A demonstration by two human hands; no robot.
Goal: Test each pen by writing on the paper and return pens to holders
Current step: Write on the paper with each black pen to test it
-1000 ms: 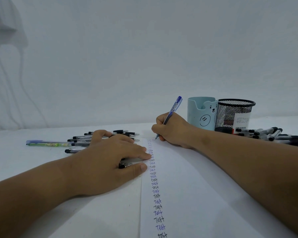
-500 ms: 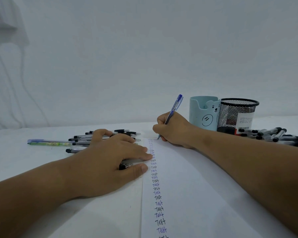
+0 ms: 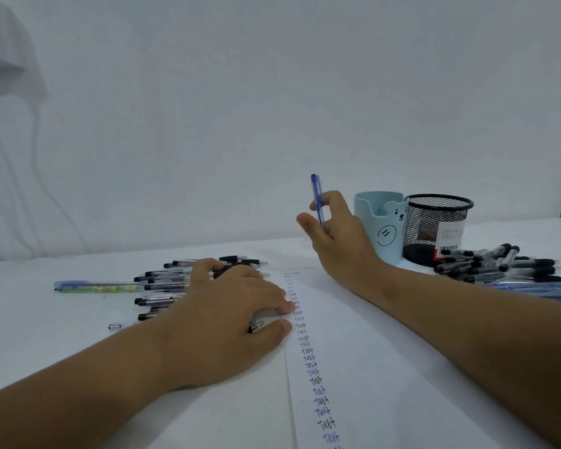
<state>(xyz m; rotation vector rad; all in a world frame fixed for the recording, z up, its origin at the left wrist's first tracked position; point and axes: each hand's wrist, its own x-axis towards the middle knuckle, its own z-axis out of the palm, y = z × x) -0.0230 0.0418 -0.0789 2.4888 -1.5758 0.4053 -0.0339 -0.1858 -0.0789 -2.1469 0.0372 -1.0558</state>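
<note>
My right hand (image 3: 336, 236) holds a blue pen (image 3: 316, 196) upright between its fingers, lifted above the far end of the white paper (image 3: 353, 335). A column of "Test" words runs down the paper's left edge. My left hand (image 3: 227, 322) rests on the table at that edge, its fingers curled over a clear pen with a black tip (image 3: 256, 325). Behind my right hand stand a light blue bear-face holder (image 3: 378, 226) and a black mesh holder (image 3: 434, 228).
A pile of black-capped pens (image 3: 166, 283) and a green pen (image 3: 101, 288) lie left of the paper. Several more pens (image 3: 499, 264) lie to the right of the mesh holder. A small pen cap (image 3: 114, 326) sits near my left forearm.
My right hand has lifted off the paper and turned the blue pen upright, moving toward the holders. My left hand has stayed in place.
</note>
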